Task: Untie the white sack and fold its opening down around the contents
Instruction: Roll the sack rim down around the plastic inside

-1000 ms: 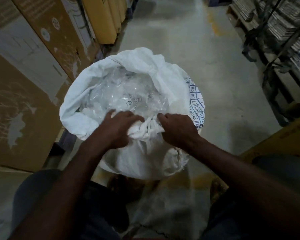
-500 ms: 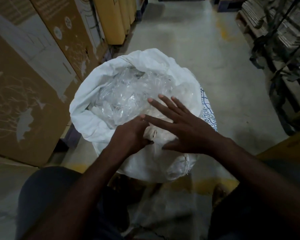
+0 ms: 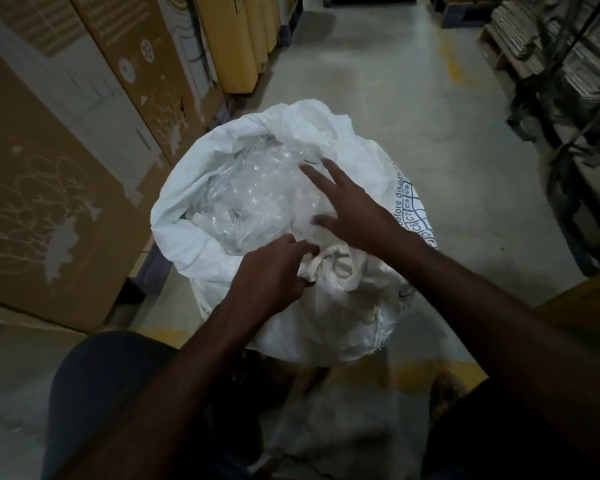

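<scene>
Head view: left hand (image 3: 271, 271) pinches white sack (image 3: 326, 317) near rim; right hand (image 3: 354, 209), fingers spread, hovers beyond, over clear plastic (image 3: 250, 199).

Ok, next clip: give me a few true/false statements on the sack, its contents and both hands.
1. The white sack is open at the top. True.
2. It holds clear plastic. True.
3. The right hand grips the sack's rim. False: its fingers are spread over the contents.
4. The left hand hangs away from the sack. False: it holds bunched fabric at the near rim.
5. Cardboard boxes stand left of the sack. True.
</scene>
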Demonstrator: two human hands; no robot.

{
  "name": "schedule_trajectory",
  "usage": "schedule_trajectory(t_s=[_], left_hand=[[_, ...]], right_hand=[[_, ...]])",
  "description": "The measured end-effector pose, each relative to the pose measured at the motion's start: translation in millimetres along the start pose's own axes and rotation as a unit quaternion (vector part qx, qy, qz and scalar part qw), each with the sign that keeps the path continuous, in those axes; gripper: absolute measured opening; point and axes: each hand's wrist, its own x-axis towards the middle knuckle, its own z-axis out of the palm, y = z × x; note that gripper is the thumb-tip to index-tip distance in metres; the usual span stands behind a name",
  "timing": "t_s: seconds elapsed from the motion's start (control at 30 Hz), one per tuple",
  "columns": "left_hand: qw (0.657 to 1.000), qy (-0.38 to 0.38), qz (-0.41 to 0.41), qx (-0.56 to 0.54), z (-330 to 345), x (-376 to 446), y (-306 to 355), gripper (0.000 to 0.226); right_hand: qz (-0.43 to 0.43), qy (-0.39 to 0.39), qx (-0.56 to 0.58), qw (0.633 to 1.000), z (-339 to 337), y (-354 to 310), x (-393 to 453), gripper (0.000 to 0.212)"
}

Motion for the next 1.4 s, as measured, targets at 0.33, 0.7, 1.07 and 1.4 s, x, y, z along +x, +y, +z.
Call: schedule_trajectory(t_s=[0.33, 0.7, 1.07, 1.4], left_hand=[[0.997, 0.003, 0.075, 0.024, 9.5, -10.9, 0.9, 0.062], [0.995, 0.006, 0.089, 0.037, 14.0, -5.1, -1.9, 0.066], [0.997, -0.051, 0.047, 0.013, 19.0, -7.4, 2.3, 0.063], [0.988, -0.035, 0.066, -0.137, 9.3, 12.3, -12.2, 0.054]], right_hand=[[-0.006, -0.191, -0.178, 0.965, 79.0, 9.1, 87.4, 0.079], [-0.021, -0.174, -0.106, 0.979, 11.4, -14.8, 69.2, 0.088], [-0.045, -0.205, -0.098, 0.973, -46.2, -22.3, -68.2, 0.128], [-0.043, -0.028, -0.325, 0.944, -20.0, 38.6, -97.6, 0.042]])
